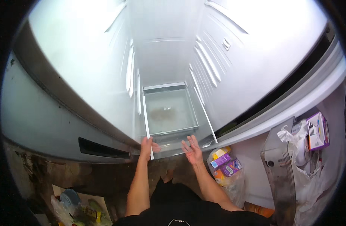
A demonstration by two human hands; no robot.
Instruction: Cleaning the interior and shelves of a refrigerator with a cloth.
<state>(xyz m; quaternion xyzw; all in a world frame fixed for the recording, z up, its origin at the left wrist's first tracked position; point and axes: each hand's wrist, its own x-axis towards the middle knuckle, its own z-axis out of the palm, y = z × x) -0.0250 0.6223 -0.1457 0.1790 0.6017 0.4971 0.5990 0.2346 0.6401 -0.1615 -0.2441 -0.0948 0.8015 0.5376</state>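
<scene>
A clear glass refrigerator shelf (173, 145) with white side trims reaches out of the open refrigerator's lower compartment. My left hand (147, 148) grips its front left corner, with the fingers showing through the glass underneath. Palm up, my right hand (193, 152) is at the front edge towards the right, its fingers spread apart. Whether those fingers touch the glass from below is hard to tell. Beneath and behind the shelf, the refrigerator's floor (173, 100) carries a brownish stain.
White ribbed walls (215, 65) flank the shelf. On the right, the open door (254, 180) has a translucent bin (277, 166), a purple-and-white box (318, 131) and plastic bags near it. A bag of colourful packages (225, 166) lies by my right forearm. A cardboard box (101, 200) of items stands lower left.
</scene>
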